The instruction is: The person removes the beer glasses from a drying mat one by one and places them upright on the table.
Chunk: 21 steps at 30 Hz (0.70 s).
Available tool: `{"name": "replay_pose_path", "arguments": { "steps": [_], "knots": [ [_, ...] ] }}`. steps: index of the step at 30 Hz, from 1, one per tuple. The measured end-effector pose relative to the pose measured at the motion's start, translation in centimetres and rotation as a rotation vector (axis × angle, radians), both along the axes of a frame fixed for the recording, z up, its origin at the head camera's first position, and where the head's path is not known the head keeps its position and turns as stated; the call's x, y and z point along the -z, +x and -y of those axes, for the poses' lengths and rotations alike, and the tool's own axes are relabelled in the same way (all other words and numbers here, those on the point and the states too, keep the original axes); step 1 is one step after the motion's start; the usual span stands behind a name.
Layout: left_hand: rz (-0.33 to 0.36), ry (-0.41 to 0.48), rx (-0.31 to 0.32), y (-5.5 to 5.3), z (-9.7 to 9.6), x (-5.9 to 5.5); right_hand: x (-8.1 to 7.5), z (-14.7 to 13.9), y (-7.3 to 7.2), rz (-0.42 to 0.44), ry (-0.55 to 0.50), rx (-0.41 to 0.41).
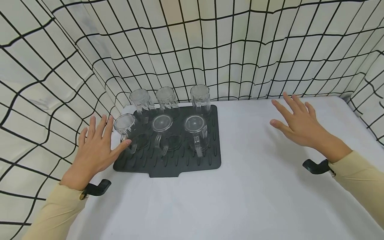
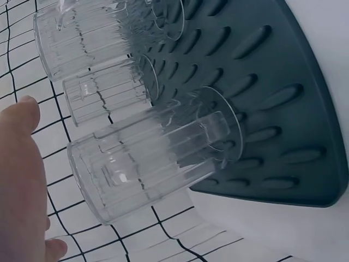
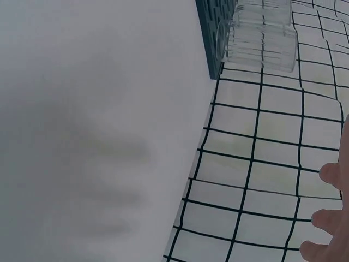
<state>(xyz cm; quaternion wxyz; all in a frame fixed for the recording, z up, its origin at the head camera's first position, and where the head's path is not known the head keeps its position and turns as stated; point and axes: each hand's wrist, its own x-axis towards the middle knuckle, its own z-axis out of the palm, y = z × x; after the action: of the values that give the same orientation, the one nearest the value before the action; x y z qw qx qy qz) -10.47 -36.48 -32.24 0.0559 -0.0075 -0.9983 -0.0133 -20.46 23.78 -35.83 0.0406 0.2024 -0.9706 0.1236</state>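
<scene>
Several clear glass mugs stand upside down in two rows on a dark grey ridged drying mat (image 1: 165, 166). Nearest my left hand (image 1: 95, 146) is the front-left mug (image 1: 124, 124); the fingers are spread and hold nothing. In the left wrist view that mug (image 2: 147, 164) shows its handle, with part of the hand (image 2: 22, 174) at the left edge. The front-middle mug (image 1: 162, 125) and front-right mug (image 1: 196, 133) have handles facing the near side. My right hand (image 1: 300, 123) hovers above the white table, fingers spread, holding nothing. Only its fingertips (image 3: 327, 221) show in the right wrist view.
Black wire grid panels (image 1: 234, 56) backed with pale sheeting enclose the left, back and right sides. White cloth (image 1: 240, 190) covers the table around the mat. A dark wrist-worn device (image 1: 97, 188) sits on the left wrist, another (image 1: 316, 166) on the right.
</scene>
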Motion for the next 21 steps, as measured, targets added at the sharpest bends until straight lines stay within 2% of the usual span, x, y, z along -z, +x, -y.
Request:
{"name": "replay_pose_path", "arguments": {
  "steps": [5,9,15,21],
  "knots": [
    [-0.016,0.006,0.001,0.7,0.2,0.3,0.3,1.7,0.1,-0.032,-0.027,-0.045],
    [-0.016,0.015,-0.009,1.1,0.5,1.0,0.7,3.0,0.3,-0.038,-0.058,-0.068],
    [-0.004,0.035,-0.039,1.7,1.2,2.0,1.7,5.0,0.5,-0.042,-0.144,-0.115],
    [0.007,0.039,-0.049,2.0,1.7,2.5,2.7,6.9,0.8,-0.019,-0.206,-0.154]
  ]
}}
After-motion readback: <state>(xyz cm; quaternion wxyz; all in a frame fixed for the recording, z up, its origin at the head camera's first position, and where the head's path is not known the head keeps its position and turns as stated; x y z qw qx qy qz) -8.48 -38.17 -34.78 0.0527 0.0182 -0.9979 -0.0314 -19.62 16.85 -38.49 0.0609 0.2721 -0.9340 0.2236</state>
